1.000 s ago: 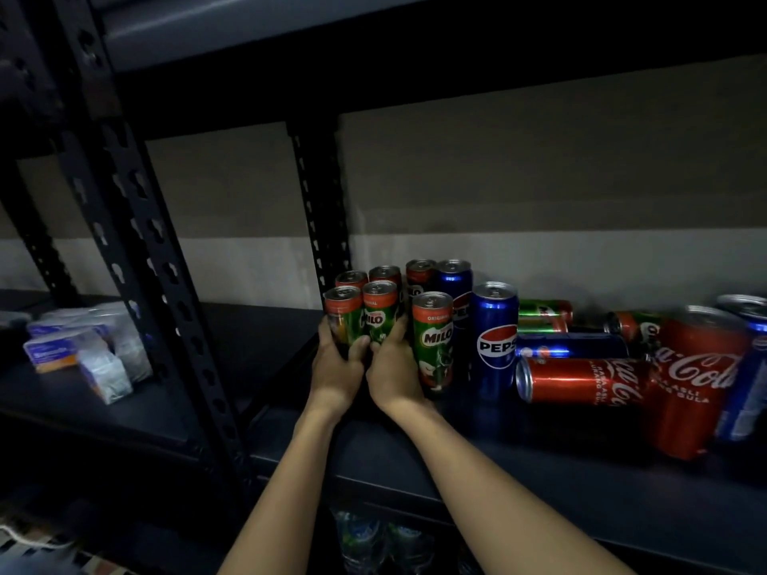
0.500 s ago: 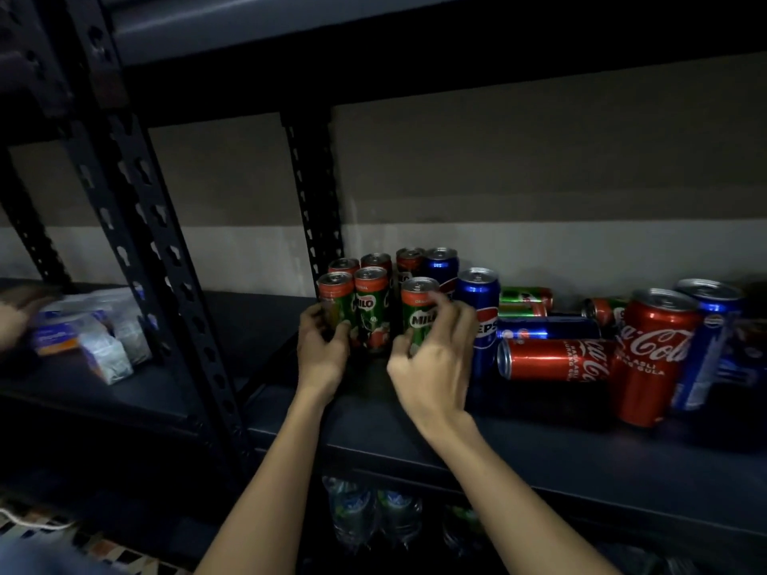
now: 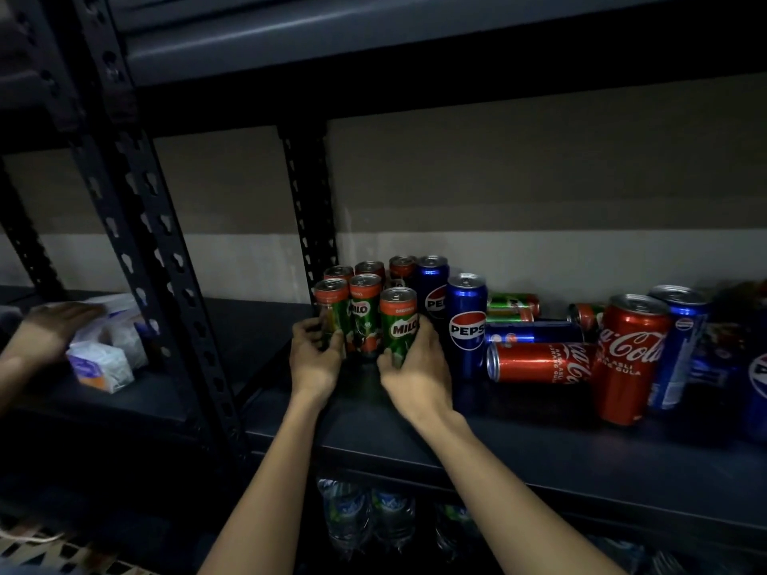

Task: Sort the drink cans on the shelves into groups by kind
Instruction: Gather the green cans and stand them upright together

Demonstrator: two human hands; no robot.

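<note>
Several green Milo cans [image 3: 365,313] stand in a cluster by the rear shelf post. My left hand [image 3: 314,359] grips the leftmost front Milo can [image 3: 330,302]. My right hand [image 3: 417,369] grips the front right Milo can [image 3: 399,315]. Two blue Pepsi cans [image 3: 467,321] stand upright just right of the cluster. A red Coca-Cola can [image 3: 539,362] lies on its side, and another Coca-Cola can [image 3: 628,354] stands upright beside it. More Milo cans [image 3: 512,305] and a Pepsi can [image 3: 535,332] lie on their sides behind.
The dark shelf board [image 3: 539,458] has bare room at its front edge. A perforated front post [image 3: 166,284] stands to the left. Another person's hand [image 3: 50,325] rests on white packets [image 3: 103,363] on the left shelf. Water bottles [image 3: 365,516] sit on the shelf below.
My right hand moved down from the top of the front right Milo can and now wraps its lower side. The other person's hand reached further onto the packets at left.
</note>
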